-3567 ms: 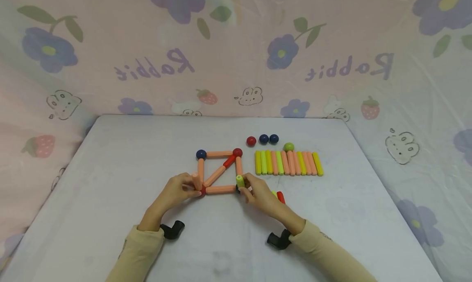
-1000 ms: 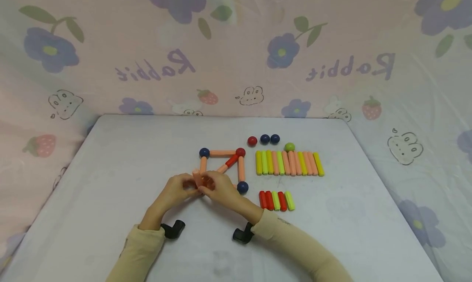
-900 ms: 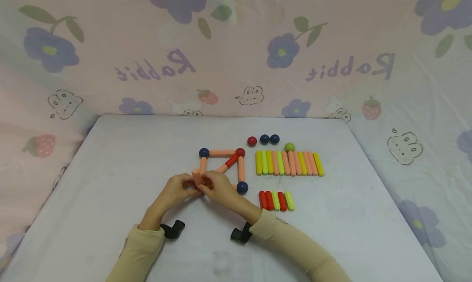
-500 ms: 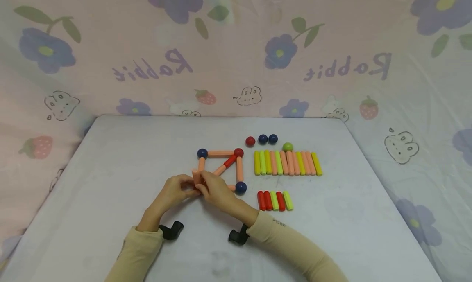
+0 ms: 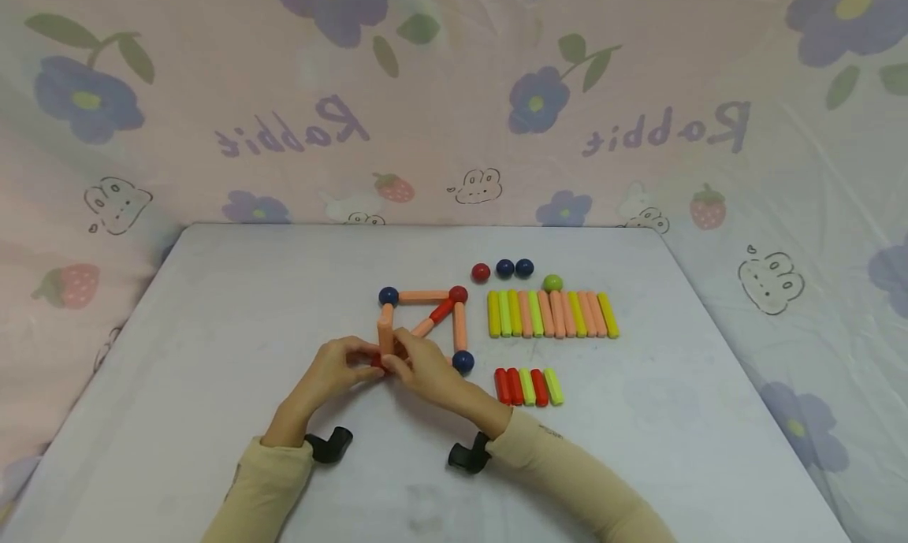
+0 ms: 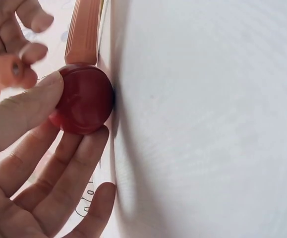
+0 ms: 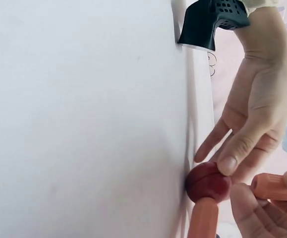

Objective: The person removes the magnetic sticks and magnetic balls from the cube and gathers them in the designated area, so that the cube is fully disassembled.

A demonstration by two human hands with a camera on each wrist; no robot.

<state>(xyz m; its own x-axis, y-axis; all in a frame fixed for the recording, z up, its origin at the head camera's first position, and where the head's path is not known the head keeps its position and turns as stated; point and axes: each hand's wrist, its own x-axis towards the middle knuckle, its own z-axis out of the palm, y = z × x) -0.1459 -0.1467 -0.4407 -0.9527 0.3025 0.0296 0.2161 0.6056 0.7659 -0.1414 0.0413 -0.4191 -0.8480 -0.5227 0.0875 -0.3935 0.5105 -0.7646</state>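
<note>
My left hand (image 5: 339, 366) pinches a red ball (image 6: 86, 101) at the near left corner of a flat ball-and-stick square, thumb on one side and fingers on the other. In my right hand (image 5: 426, 370) a peach stick (image 5: 385, 340) is gripped upright over that ball; both wrist views show a gap between its holed end and the ball. Peach sticks form the square's sides, such as the far stick (image 5: 424, 297). Its other corners are a far left blue ball (image 5: 388, 295), a far right red ball (image 5: 458, 294) and a near right blue ball (image 5: 463, 361). A red-and-peach diagonal (image 5: 441, 311) crosses it.
Right of the square lies a row of long peach, yellow and green sticks (image 5: 552, 314). Nearer me are several short red and yellow-green sticks (image 5: 527, 387). Behind the long row sit a red ball (image 5: 481, 273), two blue balls (image 5: 514, 268) and a green ball (image 5: 553, 283).
My right hand has left the near right corner, where it held a yellow-green stick, and moved left to the peach stick. Since half a second ago that stick has risen slightly. My left hand stays put.
</note>
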